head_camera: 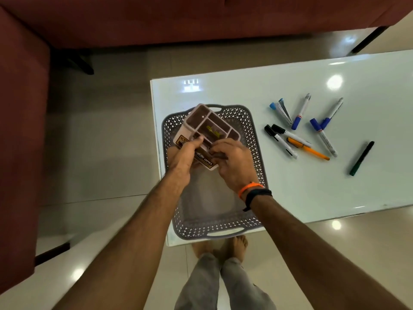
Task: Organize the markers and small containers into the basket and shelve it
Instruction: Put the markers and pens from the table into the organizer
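A grey perforated basket (252, 139) with handle slots lies flat at the left end of the glass table (290, 186). Both hands hold a white compartmented organizer (210, 121) tilted over the basket's far half. My left hand (185, 153) grips its near left corner, and my right hand (232, 159) grips its near right edge. Something small and yellow lies in one compartment. To the right of the basket, several markers (299, 128) are scattered on the table: blue-capped, black-capped and one orange (308, 148). A dark green marker (361, 158) lies apart, farther right.
A dark red sofa (111, 21) runs along the far side and down the left, with black legs. Shiny tiled floor (107, 135) lies between sofa and table. My bare feet (221, 245) stand at the table's near edge, below the basket.
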